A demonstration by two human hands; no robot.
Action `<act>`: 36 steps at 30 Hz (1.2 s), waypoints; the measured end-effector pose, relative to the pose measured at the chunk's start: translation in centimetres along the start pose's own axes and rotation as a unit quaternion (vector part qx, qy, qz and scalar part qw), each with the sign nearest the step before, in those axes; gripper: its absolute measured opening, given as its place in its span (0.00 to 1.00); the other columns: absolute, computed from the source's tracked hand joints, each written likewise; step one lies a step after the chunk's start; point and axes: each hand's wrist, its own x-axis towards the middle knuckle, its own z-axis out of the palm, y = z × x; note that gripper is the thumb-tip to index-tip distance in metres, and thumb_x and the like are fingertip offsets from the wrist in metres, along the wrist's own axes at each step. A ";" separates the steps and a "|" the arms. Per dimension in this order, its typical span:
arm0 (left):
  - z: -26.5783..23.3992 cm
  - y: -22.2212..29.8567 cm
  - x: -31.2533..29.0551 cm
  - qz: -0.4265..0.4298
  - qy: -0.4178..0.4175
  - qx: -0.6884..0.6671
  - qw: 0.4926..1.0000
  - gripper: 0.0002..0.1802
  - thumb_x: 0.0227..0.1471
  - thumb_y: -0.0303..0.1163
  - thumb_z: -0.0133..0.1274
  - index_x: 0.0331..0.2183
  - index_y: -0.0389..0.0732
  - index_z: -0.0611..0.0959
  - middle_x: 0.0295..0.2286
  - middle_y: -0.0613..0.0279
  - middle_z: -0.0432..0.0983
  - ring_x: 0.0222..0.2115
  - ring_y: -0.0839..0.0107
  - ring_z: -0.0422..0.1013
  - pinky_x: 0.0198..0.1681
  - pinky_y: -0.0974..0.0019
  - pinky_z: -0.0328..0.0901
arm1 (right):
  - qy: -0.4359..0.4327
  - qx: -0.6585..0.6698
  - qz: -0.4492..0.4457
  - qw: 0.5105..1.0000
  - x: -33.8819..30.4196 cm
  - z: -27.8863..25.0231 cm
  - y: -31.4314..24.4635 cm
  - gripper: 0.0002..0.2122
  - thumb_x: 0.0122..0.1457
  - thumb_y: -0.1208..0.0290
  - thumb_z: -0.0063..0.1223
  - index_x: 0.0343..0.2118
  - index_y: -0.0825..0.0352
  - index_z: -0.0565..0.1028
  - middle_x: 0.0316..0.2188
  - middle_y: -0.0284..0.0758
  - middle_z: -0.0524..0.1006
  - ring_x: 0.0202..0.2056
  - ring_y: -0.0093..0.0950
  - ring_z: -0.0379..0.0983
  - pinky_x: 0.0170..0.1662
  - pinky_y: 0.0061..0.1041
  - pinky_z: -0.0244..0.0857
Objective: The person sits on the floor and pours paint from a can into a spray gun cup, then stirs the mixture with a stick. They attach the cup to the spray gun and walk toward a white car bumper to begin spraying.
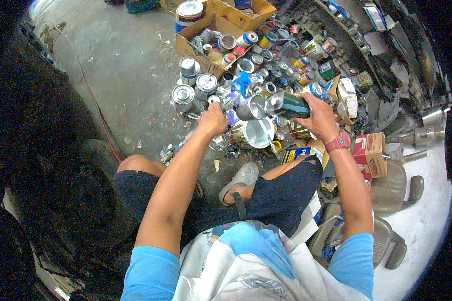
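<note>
A: What does the right hand [316, 119] have?

B: A dark green container [292, 105], at 2 o'clock from the middle of the view. Thumb and fingers are wrapped firmly around it, opened only as wide as its body. It lies tipped over, its paler end toward 9 o'clock.

A: Pointing at what?

B: A grey cup [251, 108] just beside that end. Toward 6 o'clock from the cup is a white-lined bucket [258, 133] (whether the two touch, I can't tell).

A: And the left hand [214, 120]?

B: At 11 o'clock, fingers curled nearly closed. A small pale round thing [213, 99] shows at its fingertips, but I can't tell whether it's gripped.

A: What's around?

B: Lidded cans [183, 95] at 10 o'clock from the left hand, a cardboard box [190, 44] of more tins near 12, and a red-and-tan carton [370, 155] at 4 o'clock from the right hand. A red hose [93, 98] curves along the floor [135, 55] toward 10.
</note>
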 end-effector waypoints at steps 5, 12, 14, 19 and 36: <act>-0.1 0.3 -0.3 0.000 0.009 0.005 1.000 0.32 0.59 0.41 0.56 0.59 0.36 0.68 0.61 0.41 0.69 0.59 0.37 0.71 0.62 0.34 0.64 | 0.024 0.032 0.044 0.998 -1.6 1.8 1.4 0.33 0.45 0.61 0.80 0.55 0.59 0.76 0.44 0.42 0.84 0.46 0.48 0.81 0.49 0.43 0.75; -0.1 0.3 -0.3 0.010 0.007 0.025 1.000 0.30 0.61 0.43 0.55 0.57 0.35 0.69 0.57 0.37 0.72 0.57 0.35 0.72 0.59 0.39 0.67 | 0.048 0.120 0.093 0.987 -3.3 4.1 2.4 0.33 0.45 0.64 0.81 0.54 0.62 0.75 0.46 0.43 0.84 0.47 0.46 0.82 0.52 0.39 0.75; 0.0 0.3 -0.2 0.008 0.008 0.015 1.000 0.29 0.61 0.43 0.55 0.55 0.35 0.70 0.56 0.36 0.73 0.56 0.35 0.72 0.59 0.38 0.67 | 0.053 0.142 0.097 0.984 -3.5 4.4 2.6 0.33 0.45 0.64 0.81 0.54 0.63 0.75 0.46 0.43 0.84 0.48 0.44 0.83 0.52 0.38 0.74; 0.2 0.3 -0.3 0.016 0.021 0.011 1.000 0.24 0.62 0.40 0.52 0.53 0.35 0.71 0.54 0.35 0.73 0.55 0.35 0.73 0.57 0.37 0.67 | 0.069 0.162 0.092 0.980 -3.8 4.7 2.6 0.33 0.45 0.65 0.82 0.54 0.65 0.75 0.46 0.42 0.84 0.49 0.41 0.83 0.55 0.37 0.74; 0.4 0.1 -0.5 0.030 0.023 0.018 0.999 0.24 0.64 0.40 0.51 0.53 0.34 0.70 0.55 0.33 0.73 0.54 0.33 0.73 0.57 0.36 0.67 | 0.068 0.014 0.033 0.997 -3.2 2.7 1.2 0.34 0.43 0.63 0.80 0.55 0.57 0.77 0.47 0.38 0.84 0.49 0.44 0.80 0.52 0.41 0.71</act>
